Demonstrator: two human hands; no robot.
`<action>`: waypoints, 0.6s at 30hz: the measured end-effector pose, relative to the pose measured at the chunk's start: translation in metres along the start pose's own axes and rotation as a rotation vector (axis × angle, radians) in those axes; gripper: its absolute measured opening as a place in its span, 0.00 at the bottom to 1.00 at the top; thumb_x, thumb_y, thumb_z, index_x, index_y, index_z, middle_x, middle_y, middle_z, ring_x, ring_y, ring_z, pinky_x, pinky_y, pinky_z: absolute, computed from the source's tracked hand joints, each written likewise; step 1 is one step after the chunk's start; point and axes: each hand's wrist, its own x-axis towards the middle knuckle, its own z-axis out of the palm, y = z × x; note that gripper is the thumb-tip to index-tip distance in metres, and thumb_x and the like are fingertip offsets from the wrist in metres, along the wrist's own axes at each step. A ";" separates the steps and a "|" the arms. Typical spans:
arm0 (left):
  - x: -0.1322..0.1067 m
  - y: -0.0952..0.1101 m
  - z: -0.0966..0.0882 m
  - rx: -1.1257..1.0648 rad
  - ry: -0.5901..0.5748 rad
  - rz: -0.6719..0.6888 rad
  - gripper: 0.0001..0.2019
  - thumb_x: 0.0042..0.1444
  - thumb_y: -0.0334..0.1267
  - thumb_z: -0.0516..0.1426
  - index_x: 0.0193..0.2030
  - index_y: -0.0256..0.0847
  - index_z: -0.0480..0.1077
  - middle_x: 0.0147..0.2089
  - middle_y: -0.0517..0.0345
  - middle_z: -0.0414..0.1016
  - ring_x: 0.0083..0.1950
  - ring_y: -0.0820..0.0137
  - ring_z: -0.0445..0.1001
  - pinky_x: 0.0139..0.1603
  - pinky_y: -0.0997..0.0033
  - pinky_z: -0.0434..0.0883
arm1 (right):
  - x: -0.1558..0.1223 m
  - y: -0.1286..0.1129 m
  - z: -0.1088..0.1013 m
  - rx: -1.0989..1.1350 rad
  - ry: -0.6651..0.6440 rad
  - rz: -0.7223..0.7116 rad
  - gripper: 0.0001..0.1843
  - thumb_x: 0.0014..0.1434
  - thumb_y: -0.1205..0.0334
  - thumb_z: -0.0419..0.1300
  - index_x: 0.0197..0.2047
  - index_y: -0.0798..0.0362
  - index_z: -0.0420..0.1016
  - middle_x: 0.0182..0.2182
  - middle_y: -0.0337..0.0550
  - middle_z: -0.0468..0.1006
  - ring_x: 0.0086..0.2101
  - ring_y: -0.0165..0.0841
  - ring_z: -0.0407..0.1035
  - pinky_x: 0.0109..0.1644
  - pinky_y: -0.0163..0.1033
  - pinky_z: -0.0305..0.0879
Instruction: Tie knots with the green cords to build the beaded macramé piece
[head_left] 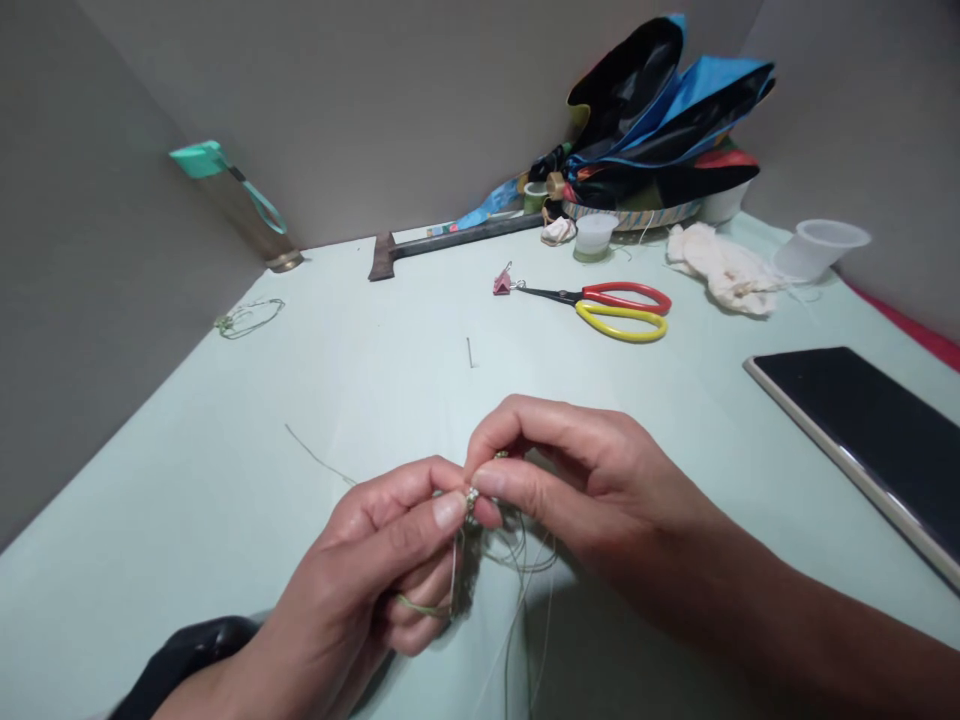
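Between my two hands is a small piece of beadwork [471, 497] with pale and greenish beads, mostly covered by the fingers. The thumb and forefinger of my left hand [382, 550] pinch it from the left, the other fingers curled beneath. My right hand [585, 470] is closed on its right side, thumb and fingertips together. Thin green thread [525, 565] loops and hangs below the fingers, and a strand crosses the left fingers. One loose thread end [315, 455] stretches out over the table to the left. Whether a needle is in the fingers cannot be made out.
A thin pin-like piece [470, 353] lies ahead of the hands. Farther back are scissors [622, 310], a binder clip [502, 284], a hammer [450, 238], small cups [596, 235] and a white cloth [724, 270]. A phone [870, 430] lies right; a thread bundle [247, 318] lies left.
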 end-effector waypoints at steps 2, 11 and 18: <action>0.000 0.002 -0.002 -0.042 -0.008 0.027 0.14 0.65 0.48 0.75 0.36 0.41 0.84 0.22 0.74 0.50 0.23 0.79 0.41 0.21 0.81 0.49 | 0.000 -0.001 -0.003 -0.054 0.010 -0.047 0.09 0.69 0.68 0.65 0.36 0.47 0.81 0.32 0.30 0.81 0.34 0.28 0.71 0.40 0.36 0.65; 0.006 0.002 -0.007 0.026 -0.090 -0.004 0.13 0.70 0.49 0.71 0.40 0.42 0.85 0.18 0.75 0.51 0.20 0.78 0.42 0.20 0.79 0.48 | 0.002 0.002 -0.009 -0.110 -0.032 -0.143 0.11 0.69 0.72 0.61 0.39 0.47 0.81 0.35 0.32 0.81 0.37 0.30 0.75 0.43 0.38 0.68; -0.001 -0.009 -0.018 0.368 -0.008 0.265 0.16 0.72 0.56 0.69 0.41 0.46 0.81 0.26 0.70 0.59 0.25 0.76 0.49 0.21 0.79 0.47 | 0.001 0.002 -0.007 -0.101 0.021 -0.174 0.11 0.66 0.73 0.62 0.38 0.47 0.81 0.37 0.32 0.81 0.38 0.29 0.74 0.42 0.35 0.68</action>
